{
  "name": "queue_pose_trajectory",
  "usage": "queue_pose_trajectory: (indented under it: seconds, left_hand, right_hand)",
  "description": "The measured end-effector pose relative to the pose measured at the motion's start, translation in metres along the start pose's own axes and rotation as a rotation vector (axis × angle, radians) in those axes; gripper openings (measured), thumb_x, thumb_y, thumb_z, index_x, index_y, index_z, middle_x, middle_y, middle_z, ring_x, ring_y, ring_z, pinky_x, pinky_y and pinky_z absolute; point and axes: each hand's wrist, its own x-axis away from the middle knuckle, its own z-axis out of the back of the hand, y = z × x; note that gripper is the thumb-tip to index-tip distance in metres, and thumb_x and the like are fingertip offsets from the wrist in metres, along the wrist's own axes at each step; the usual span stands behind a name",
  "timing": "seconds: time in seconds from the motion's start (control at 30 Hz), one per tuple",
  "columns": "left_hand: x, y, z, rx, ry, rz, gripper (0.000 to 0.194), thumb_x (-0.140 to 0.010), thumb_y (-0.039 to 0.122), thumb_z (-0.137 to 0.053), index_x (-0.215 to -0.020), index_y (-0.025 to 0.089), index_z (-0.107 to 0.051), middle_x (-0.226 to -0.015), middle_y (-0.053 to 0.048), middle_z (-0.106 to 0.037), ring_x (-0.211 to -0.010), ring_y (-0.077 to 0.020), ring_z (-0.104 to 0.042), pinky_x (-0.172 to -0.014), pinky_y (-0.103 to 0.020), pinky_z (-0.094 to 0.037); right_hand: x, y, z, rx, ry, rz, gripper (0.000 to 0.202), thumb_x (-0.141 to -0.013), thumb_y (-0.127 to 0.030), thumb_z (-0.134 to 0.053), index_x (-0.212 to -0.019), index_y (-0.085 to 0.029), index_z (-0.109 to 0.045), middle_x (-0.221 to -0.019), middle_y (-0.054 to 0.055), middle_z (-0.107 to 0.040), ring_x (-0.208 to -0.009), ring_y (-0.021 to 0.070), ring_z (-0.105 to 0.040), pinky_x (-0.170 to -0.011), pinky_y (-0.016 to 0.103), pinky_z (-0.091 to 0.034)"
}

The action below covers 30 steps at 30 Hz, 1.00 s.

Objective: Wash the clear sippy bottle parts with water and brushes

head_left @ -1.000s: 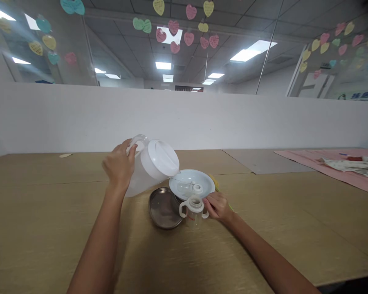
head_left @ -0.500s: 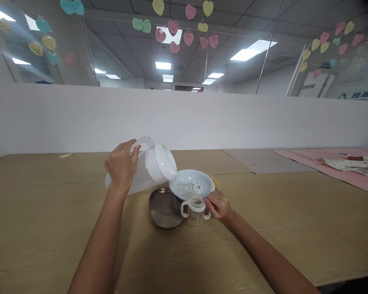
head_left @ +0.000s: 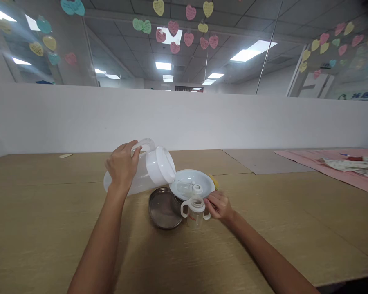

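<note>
My left hand (head_left: 122, 163) is closed around the handle of a clear plastic pitcher (head_left: 138, 177), tilted with its white lid (head_left: 164, 165) down to the right. The pitcher's lip hangs by the left rim of a pale bowl (head_left: 207, 181). Inside the bowl lies a white cap (head_left: 197, 188); a thin light line beside it could be a straw or water, I cannot tell which. In front stands a clear two-handled baby bottle (head_left: 195, 216), upright and without a lid. My right hand (head_left: 219, 205) pinches its right handle, close to the bowl's rim.
A dark round metal pan (head_left: 165, 210) sits left of the bottle, partly under the bowl. Something yellow (head_left: 214, 181) shows behind the bowl. Far right, a pink cloth (head_left: 309, 157) carries patterned fabric. A white wall (head_left: 178, 118) bounds the table's back.
The pitcher has shifted very slightly left and down, its lid dipping a little. My right hand, the bottle and the bowl have stayed in place.
</note>
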Motion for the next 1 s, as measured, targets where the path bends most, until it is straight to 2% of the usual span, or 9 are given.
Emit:
queue_pose_trajectory:
  seconds: [0.4, 0.67, 1.0]
  left_hand:
    - [-0.0008, 0.0025, 0.0051, -0.091, -0.059, 0.067, 0.037, -0.08, 0.048, -0.046, -0.103, 0.025, -0.064, -0.091, -0.005, -0.069, -0.08, -0.0233, -0.061, -0.061, -0.027, -0.035]
    - [-0.002, 0.0037, 0.0065, -0.098, -0.109, 0.085, 0.037, -0.079, 0.049, -0.048, -0.1, 0.025, -0.065, -0.089, -0.006, -0.069, -0.081, -0.0239, -0.061, -0.06, -0.028, -0.035]
    - [-0.0006, 0.0046, 0.0068, -0.102, -0.1, 0.073, 0.04, -0.079, 0.053, -0.045, -0.101, 0.025, -0.064, -0.087, -0.006, -0.069, -0.076, -0.0252, -0.061, -0.059, -0.029, -0.034]
  right_hand:
    - [-0.0019, -0.0013, 0.0023, 0.015, -0.002, -0.006, 0.028, -0.082, -0.016, -0.044, -0.055, -0.018, -0.039, -0.049, -0.004, -0.036, -0.048, 0.0083, -0.031, -0.05, 0.024, -0.023]
    - [0.0002, 0.0006, 0.0013, 0.008, -0.02, -0.013, 0.026, -0.082, -0.017, -0.043, -0.056, -0.018, -0.041, -0.049, -0.003, -0.038, -0.048, 0.0089, -0.033, -0.051, 0.025, -0.024]
    - [-0.002, -0.0011, 0.0009, 0.017, -0.017, -0.03, 0.028, -0.082, -0.017, -0.043, -0.054, -0.018, -0.041, -0.048, -0.003, -0.037, -0.047, 0.0085, -0.031, -0.05, 0.026, -0.024]
